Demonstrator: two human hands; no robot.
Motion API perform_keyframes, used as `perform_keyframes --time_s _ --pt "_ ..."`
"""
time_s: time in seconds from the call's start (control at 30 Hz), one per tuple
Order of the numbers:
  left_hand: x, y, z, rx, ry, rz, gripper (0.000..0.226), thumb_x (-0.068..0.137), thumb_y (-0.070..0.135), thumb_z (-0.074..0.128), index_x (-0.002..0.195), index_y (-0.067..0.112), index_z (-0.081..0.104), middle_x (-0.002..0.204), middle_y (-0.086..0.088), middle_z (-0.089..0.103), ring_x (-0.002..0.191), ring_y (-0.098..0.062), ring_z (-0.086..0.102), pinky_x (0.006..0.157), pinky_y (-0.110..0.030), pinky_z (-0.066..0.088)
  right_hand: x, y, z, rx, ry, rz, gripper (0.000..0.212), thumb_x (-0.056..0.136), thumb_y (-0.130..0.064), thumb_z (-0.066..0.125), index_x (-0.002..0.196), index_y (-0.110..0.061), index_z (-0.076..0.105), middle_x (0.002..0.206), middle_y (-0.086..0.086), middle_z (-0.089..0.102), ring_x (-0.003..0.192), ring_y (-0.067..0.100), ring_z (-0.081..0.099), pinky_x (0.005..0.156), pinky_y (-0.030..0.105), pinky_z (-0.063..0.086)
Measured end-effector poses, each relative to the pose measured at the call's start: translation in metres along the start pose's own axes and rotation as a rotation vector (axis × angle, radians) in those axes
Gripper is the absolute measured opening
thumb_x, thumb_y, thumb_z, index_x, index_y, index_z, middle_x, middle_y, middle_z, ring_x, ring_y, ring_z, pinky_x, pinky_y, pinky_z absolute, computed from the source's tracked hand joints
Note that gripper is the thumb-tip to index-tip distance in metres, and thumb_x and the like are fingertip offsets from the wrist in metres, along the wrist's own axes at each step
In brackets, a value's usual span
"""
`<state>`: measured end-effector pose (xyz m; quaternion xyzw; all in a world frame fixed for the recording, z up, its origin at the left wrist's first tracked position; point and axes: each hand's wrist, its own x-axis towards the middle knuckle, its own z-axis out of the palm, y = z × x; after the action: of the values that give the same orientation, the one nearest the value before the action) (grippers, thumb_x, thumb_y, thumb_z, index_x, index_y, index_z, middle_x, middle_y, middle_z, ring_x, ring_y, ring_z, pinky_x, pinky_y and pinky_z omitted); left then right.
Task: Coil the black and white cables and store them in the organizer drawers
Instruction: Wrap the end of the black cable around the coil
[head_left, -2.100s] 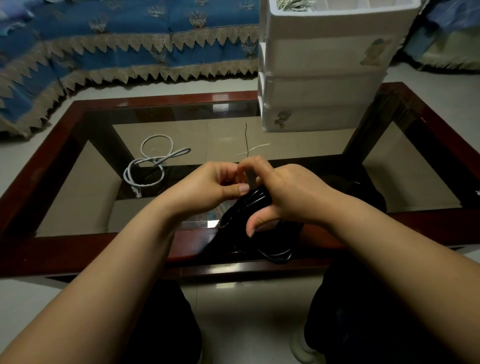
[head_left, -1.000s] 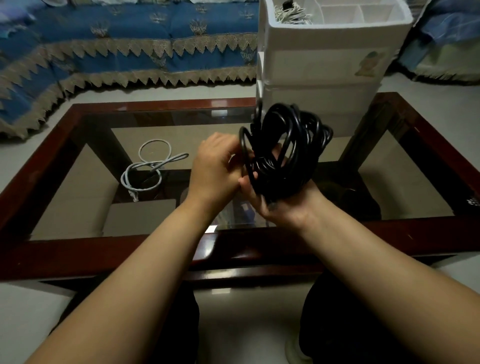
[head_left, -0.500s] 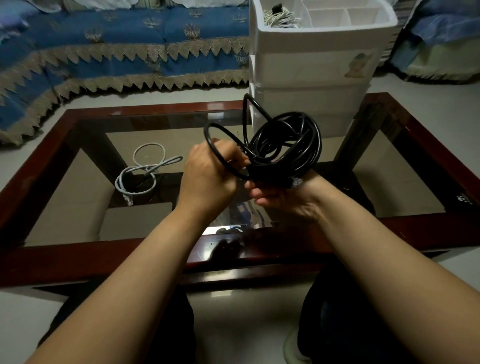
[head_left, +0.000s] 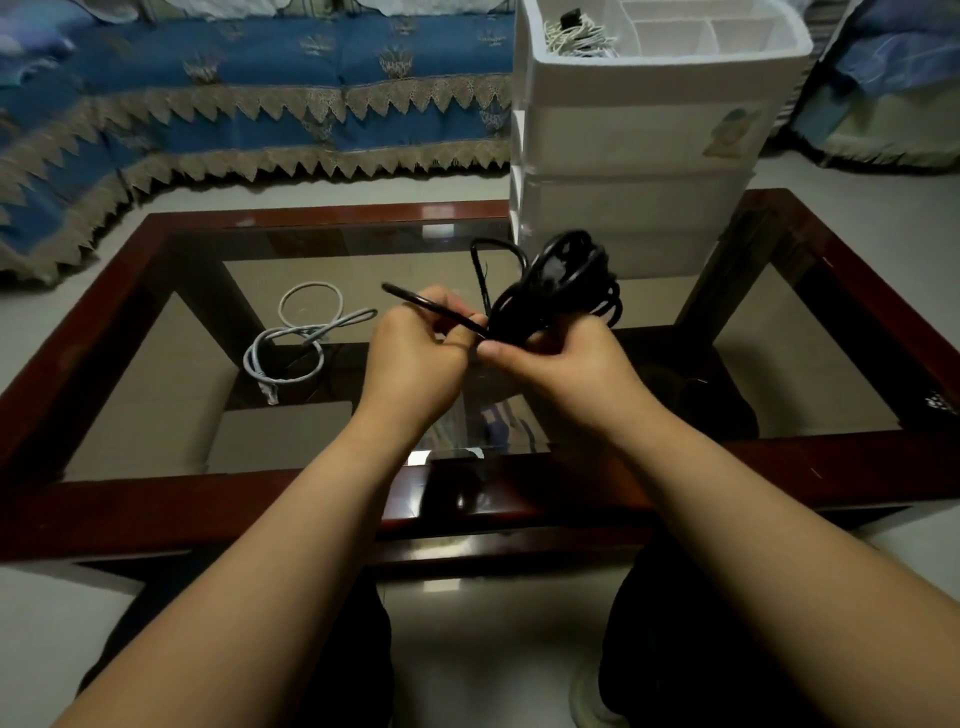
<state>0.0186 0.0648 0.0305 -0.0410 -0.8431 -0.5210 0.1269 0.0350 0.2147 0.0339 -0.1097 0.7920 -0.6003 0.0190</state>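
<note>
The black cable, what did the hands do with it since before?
The hands lifted the black cable off the table. The right hand grips the coil; the left hand pulls out a loose end. The white cable and organizer stayed put.

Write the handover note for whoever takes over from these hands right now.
Left hand: pinches the loose end of the black cable, which sticks out to the left.
Right hand: grips the gathered black coil, held up above the glass table.
White cable: lies in loose loops on the glass, left of the hands, untouched.
Organizer: stands at the table's far right; its drawers look closed. Its open top tray holds a light-coloured bundle of cord.
Done: black cable mostly coiled.
Left: secure the loose black end, put that coil in a drawer, then coil and store the white cable.
</note>
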Motion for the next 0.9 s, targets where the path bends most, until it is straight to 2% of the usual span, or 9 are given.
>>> perform_keyframes --time_s 0.07,0.13,0.23,0.33,0.4,0.47,0.6,0.73,0.9 --pt "-0.002 0.003 0.000 0.022 -0.011 0.037 0.026 0.088 0.011 0.064 0.072 0.030 0.057 0.073 0.010 0.062 0.072 -0.004 0.060 0.064 -0.012 0.046 0.003 0.001 0.000 -0.083 0.108 -0.003 0.040 0.077 -0.050 0.069 0.091 -0.012 0.070 0.083 0.011 0.071 0.079 0.025 0.069 0.071 0.044 0.057" --pt "-0.004 0.003 -0.002 0.043 -0.013 0.106 0.025 0.087 0.015 0.067 0.071 0.031 0.057 0.075 0.009 0.064 0.075 -0.007 0.063 0.066 -0.019 0.049 0.006 0.001 -0.002 -0.071 0.145 -0.001 0.053 0.081 -0.055 0.062 0.084 -0.002 0.066 0.078 0.019 0.068 0.073 0.033 0.066 0.065 0.049 0.055" --pt "-0.005 0.002 -0.003 0.050 -0.053 0.187 0.029 0.084 0.011 0.070 0.068 0.031 0.058 0.070 0.013 0.063 0.068 0.000 0.060 0.064 -0.020 0.050 0.010 0.000 -0.003 -0.064 0.134 0.013 0.055 0.091 -0.050 0.052 0.079 0.003 0.063 0.069 0.015 0.062 0.062 0.025 0.059 0.060 0.039 0.046" --pt "-0.006 0.002 -0.006 0.152 -0.071 0.422 0.017 0.080 0.004 0.072 0.072 0.018 0.066 0.070 0.016 0.061 0.067 0.005 0.055 0.063 -0.009 0.042 0.018 0.000 -0.007 -0.020 0.092 0.190 0.051 0.094 -0.050 0.046 0.086 -0.007 0.072 0.088 0.014 0.071 0.082 0.024 0.066 0.079 0.035 0.049" --pt "-0.004 -0.001 -0.008 0.264 -0.087 0.620 0.007 0.079 0.005 0.072 0.076 0.010 0.069 0.072 0.004 0.066 0.069 -0.005 0.056 0.062 -0.016 0.043 0.023 0.003 -0.012 0.052 0.025 0.337 0.040 0.091 -0.050 0.049 0.086 -0.018 0.071 0.096 0.011 0.071 0.092 0.024 0.066 0.090 0.037 0.047" --pt "-0.004 -0.003 -0.009 0.313 -0.120 0.715 0.002 0.081 0.007 0.070 0.079 0.007 0.070 0.076 -0.004 0.068 0.070 -0.019 0.061 0.060 -0.030 0.049 0.026 0.005 -0.017 0.158 -0.108 0.433 0.033 0.090 -0.047 0.051 0.087 -0.019 0.069 0.090 0.008 0.070 0.087 0.023 0.064 0.087 0.037 0.047" --pt "-0.007 -0.004 -0.009 0.367 -0.180 0.825 0.004 0.082 0.005 0.068 0.081 0.007 0.071 0.081 -0.009 0.070 0.069 -0.027 0.065 0.055 -0.038 0.053 0.028 0.007 -0.024 0.284 -0.292 0.546 0.025 0.091 -0.035 0.051 0.083 -0.015 0.065 0.075 0.006 0.063 0.069 0.018 0.060 0.067 0.029 0.047" --pt "-0.008 -0.007 -0.008 0.421 -0.200 0.886 0.013 0.087 0.011 0.061 0.083 0.006 0.072 0.081 -0.012 0.069 0.068 -0.031 0.063 0.051 -0.042 0.050 0.032 0.014 -0.028 0.311 -0.414 0.623 0.034 0.090 -0.033 0.053 0.063 -0.018 0.068 0.065 0.003 0.062 0.063 0.016 0.058 0.066 0.030 0.044" --pt "-0.016 -0.010 -0.004 0.260 -0.170 0.696 0.017 0.084 0.017 0.063 0.092 0.008 0.075 0.088 -0.007 0.070 0.080 -0.024 0.064 0.066 -0.039 0.051 0.036 0.020 -0.030 0.338 -0.394 0.550 0.027 0.091 -0.030 0.053 0.072 -0.020 0.070 0.068 0.003 0.065 0.064 0.015 0.061 0.067 0.030 0.046"
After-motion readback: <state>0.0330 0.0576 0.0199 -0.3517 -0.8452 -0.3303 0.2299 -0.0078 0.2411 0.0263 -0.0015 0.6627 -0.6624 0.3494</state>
